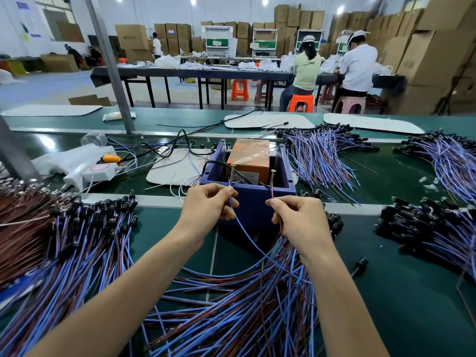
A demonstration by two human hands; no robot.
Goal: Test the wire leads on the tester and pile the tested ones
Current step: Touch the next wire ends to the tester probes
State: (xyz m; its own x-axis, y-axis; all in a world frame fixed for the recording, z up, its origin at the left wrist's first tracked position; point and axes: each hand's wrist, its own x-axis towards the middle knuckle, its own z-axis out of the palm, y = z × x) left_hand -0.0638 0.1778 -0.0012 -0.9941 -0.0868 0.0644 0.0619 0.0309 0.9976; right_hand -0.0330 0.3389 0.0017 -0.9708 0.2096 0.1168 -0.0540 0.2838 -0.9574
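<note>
The green bench [386, 292] fills the lower view. Piles of blue-and-brown leads with black ends cover much of it: the biggest at 8 o'clock [85, 253], another at 6 o'clock [244, 313] under the forearms, and more at 1 o'clock [322, 155], 2 o'clock [450, 161] and 3 o'clock [432, 228].

The tester [257, 202], a purple box holding an orange unit [249, 155], sits at centre, just towards 12 o'clock from the hands. A white power strip [87, 173] lies at 9 o'clock.

The left hand [206, 204] pinches a blue wire [242, 228] between thumb and forefinger, its tip raised beside the left screw [233, 172]. The right hand [301, 217] pinches a brown wire [272, 193] the same way, its end pointing up at the right screw [272, 177]. Whether either tip touches its screw cannot be told. Both wires trail down into the 6 o'clock pile. Both screws stand upright on the box's near edge.
</note>
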